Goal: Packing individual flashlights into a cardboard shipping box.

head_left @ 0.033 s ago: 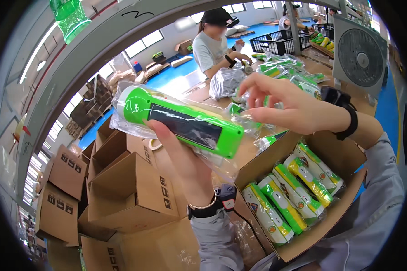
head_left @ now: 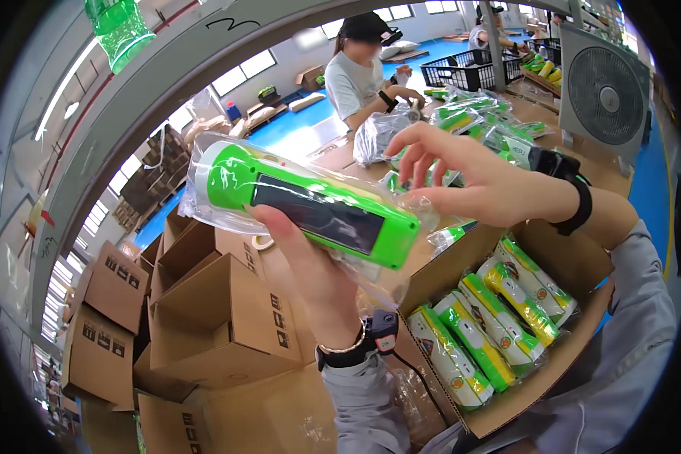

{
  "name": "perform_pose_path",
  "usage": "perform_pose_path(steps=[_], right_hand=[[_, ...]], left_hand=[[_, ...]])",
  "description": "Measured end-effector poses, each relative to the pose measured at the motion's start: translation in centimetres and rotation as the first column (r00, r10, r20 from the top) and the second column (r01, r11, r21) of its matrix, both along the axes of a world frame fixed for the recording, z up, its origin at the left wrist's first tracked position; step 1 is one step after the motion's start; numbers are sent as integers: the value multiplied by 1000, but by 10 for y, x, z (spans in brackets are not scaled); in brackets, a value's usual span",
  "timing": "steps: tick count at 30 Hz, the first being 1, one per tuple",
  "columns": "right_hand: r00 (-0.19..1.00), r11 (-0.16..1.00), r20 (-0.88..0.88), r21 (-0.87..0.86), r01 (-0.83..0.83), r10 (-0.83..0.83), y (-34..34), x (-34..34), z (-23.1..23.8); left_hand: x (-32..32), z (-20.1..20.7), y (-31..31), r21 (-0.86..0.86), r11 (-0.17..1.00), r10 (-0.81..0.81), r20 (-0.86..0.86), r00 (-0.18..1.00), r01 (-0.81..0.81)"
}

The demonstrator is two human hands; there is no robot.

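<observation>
My left hand (head_left: 306, 261) is closed round a green flashlight (head_left: 231, 175) in a clear plastic bag, its thumb along the edge of the dark panel. The white lens end points to the upper left, the green tail to the lower right. My right hand (head_left: 477, 178) hovers by the tail end, fingers bent and apart, holding nothing; whether its thumb touches the loose plastic, I cannot tell. Below it stands an open carton (head_left: 518, 415) with a row of several bagged flashlights (head_left: 499, 321) in green, white and yellow.
Several empty cartons (head_left: 219, 325) stand open at the left. Bagged flashlights (head_left: 499, 125) are heaped on the far table, where another person (head_left: 356, 83) works. A fan (head_left: 604, 94) stands at the right, and a metal beam (head_left: 159, 57) crosses above.
The flashlight in my left hand has shifted slightly right and down. My right hand's fingers have moved a little left.
</observation>
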State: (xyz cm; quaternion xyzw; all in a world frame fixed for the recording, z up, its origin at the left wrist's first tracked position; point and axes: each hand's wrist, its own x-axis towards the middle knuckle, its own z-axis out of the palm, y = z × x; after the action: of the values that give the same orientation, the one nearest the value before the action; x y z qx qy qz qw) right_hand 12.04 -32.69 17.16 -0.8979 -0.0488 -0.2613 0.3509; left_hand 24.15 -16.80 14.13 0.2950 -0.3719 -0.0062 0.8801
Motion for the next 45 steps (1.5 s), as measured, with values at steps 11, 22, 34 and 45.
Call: perform_pose_path(steps=[11, 22, 34, 45], right_hand=[[878, 614, 77, 686, -390, 472, 6, 10, -33], [805, 759, -76, 395, -517, 588, 11, -7, -16], [813, 730, 86, 392, -559, 576, 11, -2, -32], [887, 885, 32, 49, -463, 462, 6, 0, -47]], left_hand=[[-37, 4, 18, 158, 978, -165, 199, 966, 135], [-30, -9, 9, 221, 970, -127, 118, 985, 99], [-24, 2, 19, 346, 938, -37, 96, 995, 2], [-13, 7, 55, 287, 951, 26, 304, 952, -118]])
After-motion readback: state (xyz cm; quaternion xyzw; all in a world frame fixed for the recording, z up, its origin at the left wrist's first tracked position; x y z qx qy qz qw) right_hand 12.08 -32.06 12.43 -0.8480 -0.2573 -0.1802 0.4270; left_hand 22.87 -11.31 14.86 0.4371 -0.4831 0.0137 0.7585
